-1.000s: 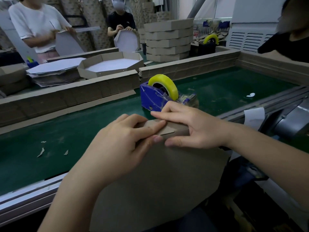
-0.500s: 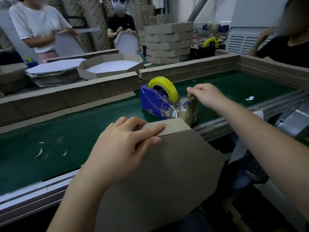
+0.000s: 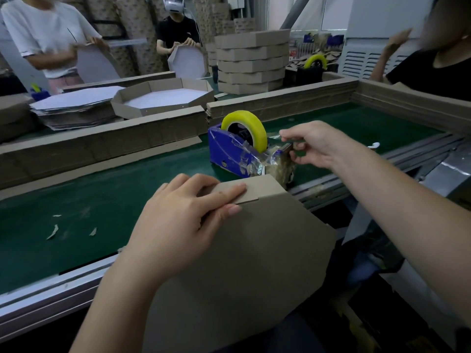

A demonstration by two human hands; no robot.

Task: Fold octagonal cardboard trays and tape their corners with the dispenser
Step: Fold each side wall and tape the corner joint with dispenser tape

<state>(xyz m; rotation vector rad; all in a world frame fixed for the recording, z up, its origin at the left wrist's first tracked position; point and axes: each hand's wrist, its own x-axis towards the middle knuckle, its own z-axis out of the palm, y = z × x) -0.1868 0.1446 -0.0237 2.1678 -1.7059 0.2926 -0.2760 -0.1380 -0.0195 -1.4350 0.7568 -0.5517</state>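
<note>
Tray look: the cardboard tray [image 3: 242, 263] is plain brown board. Its flat, angled base faces the camera, and one side wall is folded up along the top edge, with a flap overlapping at the corner.
Tray position: it is tilted up over the near rail of the green tabletop [image 3: 102, 200]. Its lower part lies toward the person's lap and its top corner is just in front of the dispenser [image 3: 229, 149].
Left hand: the left hand [image 3: 183, 225] grips that top corner, with its fingers [image 3: 224, 193] laid along the folded wall and the thumb pressing the flap against the base.
Right hand: the right hand [image 3: 316, 146] is at the cutter with its fingers curled, thumb and forefinger pinching the tape end [image 3: 276, 136].
Dispenser: it is blue, stands on the tabletop and carries a yellow tape roll [image 3: 257, 128]. Clear tape scraps cling to its front.
Beyond the cardboard barrier: a folded tray with a white inside [image 3: 163, 98], a pile of flat blanks [image 3: 74, 105] and a stack of finished trays [image 3: 251, 62].
</note>
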